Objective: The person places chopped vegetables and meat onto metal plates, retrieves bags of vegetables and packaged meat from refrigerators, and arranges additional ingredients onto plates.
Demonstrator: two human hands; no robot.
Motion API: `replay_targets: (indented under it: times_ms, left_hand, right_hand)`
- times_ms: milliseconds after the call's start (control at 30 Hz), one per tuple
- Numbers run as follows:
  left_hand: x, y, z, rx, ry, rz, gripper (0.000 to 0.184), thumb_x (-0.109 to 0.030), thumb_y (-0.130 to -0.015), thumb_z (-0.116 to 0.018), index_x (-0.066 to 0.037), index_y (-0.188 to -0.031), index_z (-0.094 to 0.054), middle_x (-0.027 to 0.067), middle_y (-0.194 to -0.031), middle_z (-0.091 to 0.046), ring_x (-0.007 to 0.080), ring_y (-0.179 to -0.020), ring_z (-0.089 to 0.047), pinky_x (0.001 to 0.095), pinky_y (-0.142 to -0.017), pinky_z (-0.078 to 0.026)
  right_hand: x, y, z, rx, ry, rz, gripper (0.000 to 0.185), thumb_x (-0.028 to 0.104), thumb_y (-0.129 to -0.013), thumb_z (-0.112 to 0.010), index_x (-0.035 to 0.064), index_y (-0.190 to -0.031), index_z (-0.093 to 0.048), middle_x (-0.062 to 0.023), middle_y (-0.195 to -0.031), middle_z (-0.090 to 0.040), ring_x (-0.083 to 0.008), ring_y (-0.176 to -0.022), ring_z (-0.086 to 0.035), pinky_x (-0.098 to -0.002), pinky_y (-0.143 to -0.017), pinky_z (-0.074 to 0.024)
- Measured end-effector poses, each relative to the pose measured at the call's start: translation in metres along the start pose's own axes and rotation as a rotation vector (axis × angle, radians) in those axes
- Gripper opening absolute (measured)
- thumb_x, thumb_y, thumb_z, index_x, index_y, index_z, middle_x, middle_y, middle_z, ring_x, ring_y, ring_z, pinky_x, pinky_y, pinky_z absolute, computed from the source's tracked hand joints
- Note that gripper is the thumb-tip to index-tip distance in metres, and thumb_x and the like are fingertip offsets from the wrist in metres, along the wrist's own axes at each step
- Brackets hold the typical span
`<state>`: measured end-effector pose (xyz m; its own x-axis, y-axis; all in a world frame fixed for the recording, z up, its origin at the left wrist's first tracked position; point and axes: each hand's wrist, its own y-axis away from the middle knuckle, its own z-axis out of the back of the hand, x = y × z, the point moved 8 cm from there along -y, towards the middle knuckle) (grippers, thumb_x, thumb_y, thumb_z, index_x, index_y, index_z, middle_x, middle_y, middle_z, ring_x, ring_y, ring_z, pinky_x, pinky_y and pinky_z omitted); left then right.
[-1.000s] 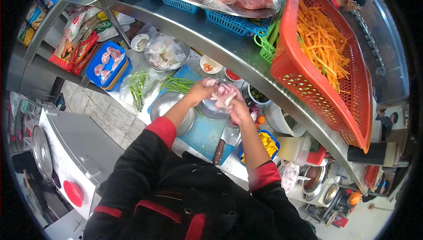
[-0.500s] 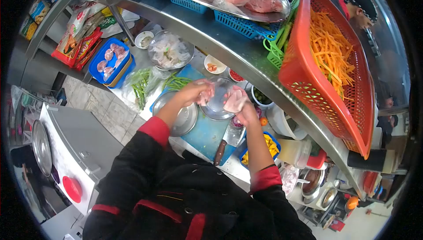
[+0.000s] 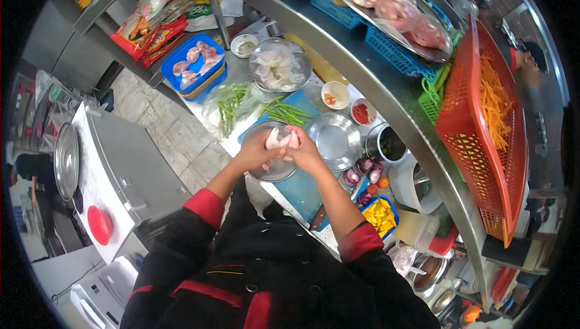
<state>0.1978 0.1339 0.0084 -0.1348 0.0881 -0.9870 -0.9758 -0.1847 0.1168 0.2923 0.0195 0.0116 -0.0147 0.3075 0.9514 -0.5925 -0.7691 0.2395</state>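
My left hand (image 3: 255,154) and my right hand (image 3: 306,153) meet over a steel bowl (image 3: 273,176). Both are closed around pale pink raw meat (image 3: 280,139); fingers partly hide it, and whether it is one piece or more I cannot tell. Just right of my hands lies a second steel bowl (image 3: 336,140) with nothing visible inside. Under the bowls is a blue cutting board (image 3: 302,191). A knife's brown handle (image 3: 318,217) shows beside my right forearm, its blade mostly hidden. Green beans (image 3: 286,111) lie at the board's far end.
A steel shelf (image 3: 338,51) overhangs the right, bearing an orange basket (image 3: 450,118) of shredded carrot and a meat platter (image 3: 444,54). Around the board stand a blue tub (image 3: 208,42) of meat, a bagged bowl (image 3: 281,63), onions (image 3: 352,176) and cut yellow pieces (image 3: 380,217).
My hands, apart earlier with meat in each, have come together over the left bowl. The camera view has shifted left, so surroundings appear farther right.
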Motion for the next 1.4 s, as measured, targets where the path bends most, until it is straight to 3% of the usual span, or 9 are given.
replay_targets:
  times_ms: [67, 333, 533, 700, 733, 800, 867, 967, 1400]
  left_hand:
    - [-0.001, 0.01, 0.013, -0.112, 0.257, 0.337, 0.05, -0.024, -0.087, -0.076, -0.005, -0.125, -0.05, 0.0068, -0.096, -0.067, 0.0126, -0.07, -0.065, 0.026, -0.061, -0.054]
    - [0.035, 0.023, 0.034, 0.005, 0.225, 0.311, 0.05, -0.028, -0.09, -0.073, -0.006, -0.129, -0.05, 0.0068, -0.092, -0.069, 0.0101, -0.055, -0.061, 0.0246, -0.051, -0.051]
    - [0.013, 0.063, 0.136, -0.259, -0.118, 0.345, 0.068, -0.025, -0.084, -0.076, 0.0, -0.14, -0.047, 0.0104, -0.081, -0.071, 0.0152, -0.06, -0.067, 0.0306, -0.054, -0.052]
    - [0.072, 0.204, 0.314, -0.829, -0.554, 0.464, 0.038, -0.038, -0.085, -0.073, -0.002, -0.076, -0.067, 0.0182, -0.063, -0.061, 0.0326, -0.061, -0.063, 0.0432, -0.063, -0.049]
    - [0.098, 0.234, 0.344, -0.733, -0.5, 0.632, 0.03, -0.032, -0.083, -0.076, -0.005, -0.094, -0.069, 0.0214, -0.086, -0.067, 0.0353, -0.08, -0.065, 0.0432, -0.074, -0.052]
    - [0.113, 0.286, 0.402, -0.838, -0.664, 0.304, 0.043, -0.024, -0.079, -0.078, -0.008, -0.116, -0.064, 0.0234, -0.117, -0.061, 0.0388, -0.104, -0.06, 0.0446, -0.089, -0.05]
    - [0.123, 0.338, 0.479, -0.98, -0.732, 0.401, 0.052, -0.023, -0.078, -0.078, -0.012, -0.125, -0.059, 0.0214, -0.126, -0.054, 0.0389, -0.114, -0.053, 0.0445, -0.096, -0.046]
    - [0.123, 0.405, 0.591, -1.285, -0.956, 0.485, 0.055, -0.022, -0.078, -0.077, -0.014, -0.128, -0.058, 0.02, -0.134, -0.049, 0.0381, -0.125, -0.047, 0.0481, -0.103, -0.041]
    - [0.203, 0.496, 0.839, -1.458, -1.031, 0.62, 0.045, -0.035, -0.087, -0.066, -0.012, -0.125, -0.061, 0.017, -0.134, -0.052, 0.0372, -0.13, -0.043, 0.0525, -0.107, -0.034]
  right_hand:
    - [0.014, -0.003, -0.003, -0.039, 0.108, 0.033, 0.063, 0.005, -0.078, -0.078, 0.0092, -0.135, -0.051, -0.0073, -0.115, -0.061, -0.0152, -0.106, -0.059, -0.0305, -0.09, -0.0494]
    - [0.004, -0.003, 0.004, 0.005, -0.393, -0.149, 0.039, 0.012, -0.096, -0.063, 0.0063, -0.133, -0.051, -0.0092, -0.109, -0.063, -0.0172, -0.098, -0.064, -0.0301, -0.085, -0.0538]
    - [0.052, -0.006, 0.022, -0.434, 0.495, 0.18, 0.041, 0.012, -0.085, -0.068, 0.0002, -0.124, -0.058, -0.0217, -0.118, -0.059, -0.0298, -0.094, -0.064, -0.037, -0.088, -0.0513]
    - [0.087, -0.032, -0.082, -0.107, 0.421, 0.104, 0.022, -0.003, -0.081, -0.06, 0.0008, -0.102, -0.067, -0.0012, -0.07, -0.052, -0.0093, -0.064, -0.048, -0.0272, -0.058, -0.0438]
    - [0.08, -0.035, -0.124, 0.042, 0.33, -0.042, 0.023, -0.003, -0.081, -0.061, 0.0008, -0.103, -0.068, -0.0025, -0.073, -0.057, -0.0101, -0.069, -0.053, -0.0274, -0.063, -0.0463]
    - [0.12, -0.035, -0.225, 0.378, 0.238, -0.083, 0.034, -0.004, -0.08, -0.063, 0.0044, -0.113, -0.068, -0.0111, -0.106, -0.069, -0.0174, -0.098, -0.065, -0.0307, -0.084, -0.0519]
    - [0.13, -0.052, -0.314, 0.657, 0.347, 0.166, 0.045, -0.001, -0.08, -0.069, 0.0103, -0.123, -0.065, -0.0149, -0.149, -0.046, -0.0295, -0.129, -0.052, -0.0352, -0.099, -0.0485]
    - [0.128, -0.09, -0.417, 0.811, 0.49, 0.105, 0.045, 0.002, -0.079, -0.072, 0.0096, -0.122, -0.065, -0.0146, -0.146, -0.048, -0.0303, -0.126, -0.054, -0.0358, -0.097, -0.0501]
    - [0.143, -0.301, -0.636, 0.737, 0.535, -0.106, 0.036, -0.005, -0.073, -0.069, 0.0052, -0.107, -0.071, 0.0036, -0.071, -0.051, -0.0069, -0.067, -0.05, -0.0235, -0.066, -0.0473]
